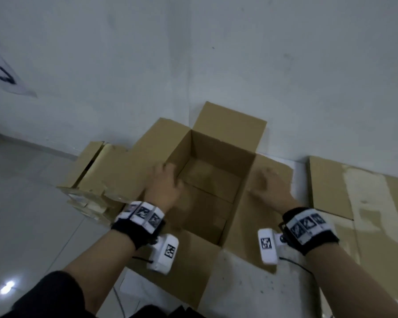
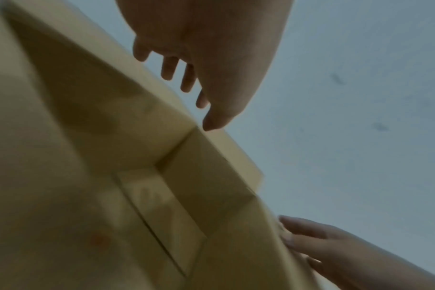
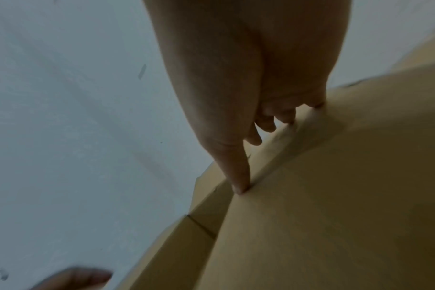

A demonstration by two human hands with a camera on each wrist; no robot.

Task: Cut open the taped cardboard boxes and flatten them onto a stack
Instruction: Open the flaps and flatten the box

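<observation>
An open brown cardboard box stands on the floor against the wall, all flaps folded outward and nothing inside. My left hand hovers over the box's left rim with fingers straight and spread; the left wrist view shows its fingertips just above the rim, holding nothing. My right hand lies flat on the right flap, and in the right wrist view its fingertips press on the cardboard. No cutter is in view.
Flattened and torn cardboard lies piled left of the box. A large flat cardboard sheet lies on the floor at the right. The white wall runs close behind the box, and grey floor tiles stretch to the left.
</observation>
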